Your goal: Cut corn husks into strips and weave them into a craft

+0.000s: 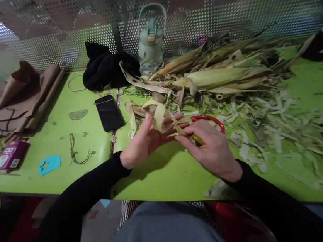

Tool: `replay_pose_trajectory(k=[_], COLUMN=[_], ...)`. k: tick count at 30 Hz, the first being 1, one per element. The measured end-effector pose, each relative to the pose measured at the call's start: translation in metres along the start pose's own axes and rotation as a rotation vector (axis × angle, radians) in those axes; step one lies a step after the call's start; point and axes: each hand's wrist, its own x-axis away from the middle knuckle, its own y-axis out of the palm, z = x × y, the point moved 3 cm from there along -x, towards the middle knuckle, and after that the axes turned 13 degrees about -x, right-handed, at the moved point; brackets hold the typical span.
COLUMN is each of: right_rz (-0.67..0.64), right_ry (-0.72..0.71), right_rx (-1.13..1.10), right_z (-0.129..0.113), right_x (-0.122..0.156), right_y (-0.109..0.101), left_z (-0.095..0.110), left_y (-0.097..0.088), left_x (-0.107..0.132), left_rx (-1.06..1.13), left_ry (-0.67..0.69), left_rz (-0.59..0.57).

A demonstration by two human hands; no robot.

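My left hand (149,140) is turned palm up, thumb raised and fingers stretched out. A pale strip of corn husk (159,118) loops over its fingers. My right hand (209,146) pinches the strip between thumb and fingers, just right of my left fingertips. Behind the right hand shows a red curved handle (215,120), apparently of scissors, with a yellow part under the fingers; whether the hand touches it I cannot tell. Beyond both hands lies a heap of dried corn husks (223,76).
Husk shreds (279,131) litter the green table (162,183) at right. A black phone (109,113), black cloth (109,68) and a water bottle (151,46) lie or stand behind. Brown paper (38,92), a purple box (10,154) and a blue tag (50,164) are leftward. A perforated screen (80,25) closes the back.
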Motion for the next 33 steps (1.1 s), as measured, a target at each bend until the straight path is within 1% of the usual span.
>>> replay_pose_trajectory(k=[2, 4, 6, 8, 10, 13, 18, 20, 22, 26, 28, 29, 31, 32, 33], right_rz=[0.005, 0.022, 0.070, 0.097, 0.052, -0.064, -0.154, -0.210, -0.227, -0.176, -0.107, -0.037, 0.120, 0.171, 0.196], right_ry=[0.015, 0.019, -0.017, -0.093, -0.175, -0.260, -0.291, -0.324, -0.356, -0.428, -0.446, -0.417, -0.275, -0.191, -0.124], right_rx=[-0.008, 0.011, 0.100, 0.214, 0.277, 0.272, 0.211, 0.234, 0.233, 0.168, 0.140, 0.129, 0.099, 0.078, 0.059], right_z=[0.002, 0.004, 0.003, -0.001, -0.006, -0.013, -0.012, -0.012, -0.014, -0.019, -0.020, -0.019, -0.012, -0.008, -0.004], right_x=[0.000, 0.001, 0.002, 0.004, 0.006, 0.011, 0.013, 0.014, 0.014, 0.015, 0.015, 0.014, 0.011, 0.010, 0.010], right_y=[-0.001, -0.002, -0.004, -0.003, 0.003, 0.014, 0.020, 0.023, 0.024, 0.023, 0.017, 0.013, 0.004, 0.000, -0.002], left_z=[-0.001, 0.000, -0.001, -0.003, -0.006, -0.011, -0.016, -0.016, -0.016, -0.013, -0.009, -0.006, 0.000, 0.003, 0.005], left_y=[-0.003, -0.006, -0.009, -0.010, -0.008, -0.006, -0.007, -0.006, -0.004, -0.003, -0.005, -0.007, -0.010, -0.012, -0.013], left_x=[-0.003, -0.005, -0.005, -0.005, -0.005, -0.006, -0.007, -0.007, -0.006, -0.005, -0.006, -0.006, -0.006, -0.006, -0.006], left_rx=[0.049, 0.039, -0.017, -0.084, -0.119, -0.098, 0.096, 0.145, 0.165, 0.131, 0.108, 0.097, 0.046, -0.006, -0.077], left_ry=[-0.050, -0.074, -0.084, -0.075, -0.037, -0.015, -0.078, -0.095, -0.094, -0.068, -0.042, -0.024, 0.030, 0.065, 0.101], left_rz=[0.010, 0.013, 0.051, 0.107, 0.147, 0.195, 0.305, 0.320, 0.307, 0.236, 0.179, 0.152, 0.117, 0.119, 0.135])
